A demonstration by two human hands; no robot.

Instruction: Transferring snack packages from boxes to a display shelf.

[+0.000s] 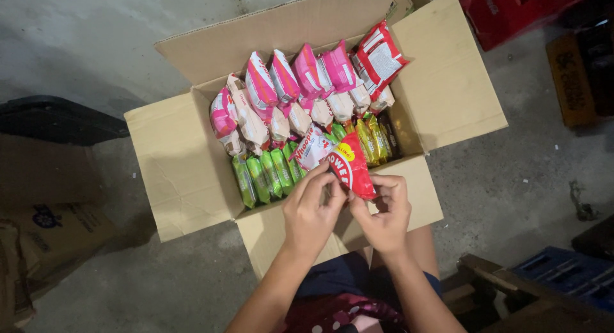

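Hands meet over the near edge of an open cardboard box (185, 173) that sits on a grey concrete floor (524, 173). Both grasp 1 red snack packet (352, 167), held tilted just above the box's near flap and touching the packets at the front of the load. The left hand (311, 211) pinches the packet's lower left edge between thumb and fingers, and the right hand (385, 211) pinches its lower right corner, fingers curled in; neither hand is released. Inside the box, a row of pink-and-white packets (288, 84) stands along the far side, with cream-coloured packets (300, 119) just in front of them. A second red-and-white packet (378, 58) leans at the far right corner, partly above the rim. Nearer the person, a row of green packets (265, 176) stands on edge at the left, and yellow-green packets (371, 141) stand at the right. Between those 2 groups lies a white packet with red lettering (311, 147), just beside the held one. All 4 flaps of the box are folded outward. Red crates (511, 10) stand at the upper right, a blue crate (563, 275) at the lower right, another cardboard box (45, 231) at the left, well apart from the hands.
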